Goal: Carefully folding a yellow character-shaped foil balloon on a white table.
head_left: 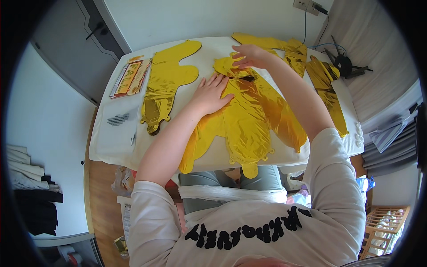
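A crinkled gold foil balloon (pixel 247 124) lies flat in the middle of the white-covered table (pixel 211 50), its tabbed end hanging over the near edge. My left hand (pixel 212 95) rests on its left side, palm down with the fingers spread. Over the balloon's far end, my right hand (pixel 252 56) is bent at the wrist with its fingers apart, and nothing shows in it. Whether its fingertips touch the foil I cannot tell. To the left lies another flat gold balloon (pixel 171 73), partly folded at its near end. More gold foil (pixel 322 84) spreads along the far right.
Printed packaging sheets (pixel 131 78) and a clear plastic sleeve (pixel 116 127) lie at the table's left. A black device with antennas (pixel 343 64) and cables stands at the back right. On the floor at right is a wooden rack (pixel 386 222). A wall borders the far edge.
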Tool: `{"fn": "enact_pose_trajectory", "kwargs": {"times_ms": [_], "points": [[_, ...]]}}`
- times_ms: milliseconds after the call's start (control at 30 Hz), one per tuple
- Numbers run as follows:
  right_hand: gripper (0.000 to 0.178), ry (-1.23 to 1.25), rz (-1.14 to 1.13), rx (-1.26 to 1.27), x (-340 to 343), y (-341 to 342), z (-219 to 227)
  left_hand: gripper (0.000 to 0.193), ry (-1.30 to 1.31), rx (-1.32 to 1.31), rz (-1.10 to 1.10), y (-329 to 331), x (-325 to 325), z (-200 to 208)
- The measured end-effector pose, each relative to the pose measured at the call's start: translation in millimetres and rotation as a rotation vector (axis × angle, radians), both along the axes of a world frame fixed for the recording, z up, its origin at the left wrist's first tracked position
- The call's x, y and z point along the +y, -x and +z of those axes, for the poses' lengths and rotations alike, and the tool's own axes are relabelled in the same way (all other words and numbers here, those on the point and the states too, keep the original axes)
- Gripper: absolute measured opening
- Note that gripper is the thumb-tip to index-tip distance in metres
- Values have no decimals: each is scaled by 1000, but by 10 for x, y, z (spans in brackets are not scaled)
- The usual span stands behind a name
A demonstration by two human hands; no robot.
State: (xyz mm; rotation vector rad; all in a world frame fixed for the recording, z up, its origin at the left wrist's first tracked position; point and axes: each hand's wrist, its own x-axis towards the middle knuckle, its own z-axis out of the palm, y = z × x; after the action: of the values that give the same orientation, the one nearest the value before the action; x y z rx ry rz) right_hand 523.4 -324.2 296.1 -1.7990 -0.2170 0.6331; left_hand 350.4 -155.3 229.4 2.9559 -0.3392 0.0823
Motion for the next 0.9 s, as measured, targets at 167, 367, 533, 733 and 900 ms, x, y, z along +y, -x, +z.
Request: {"fn": "enact_pose_trajectory", "kwargs": {"times_ms": [167, 367, 533, 733, 900], "points": [[33, 643, 220, -999, -696, -456, -224, 81, 43, -19, -34, -68, -108, 24], [29, 320, 281, -1166, -615, -237, -504, 81, 31, 15, -19, -49, -50, 6], [28, 409, 344, -1183, -498, -184, -502, 81, 30, 8, -20, -39, -60, 24], [28, 444, 263, -1176, -376, -91, -541, 81, 40, -20, -30, -41, -37, -4], [28, 461, 203, -1230, -346, -48, -615, 82, 39, -15, -37, -49, -42, 0]]}}
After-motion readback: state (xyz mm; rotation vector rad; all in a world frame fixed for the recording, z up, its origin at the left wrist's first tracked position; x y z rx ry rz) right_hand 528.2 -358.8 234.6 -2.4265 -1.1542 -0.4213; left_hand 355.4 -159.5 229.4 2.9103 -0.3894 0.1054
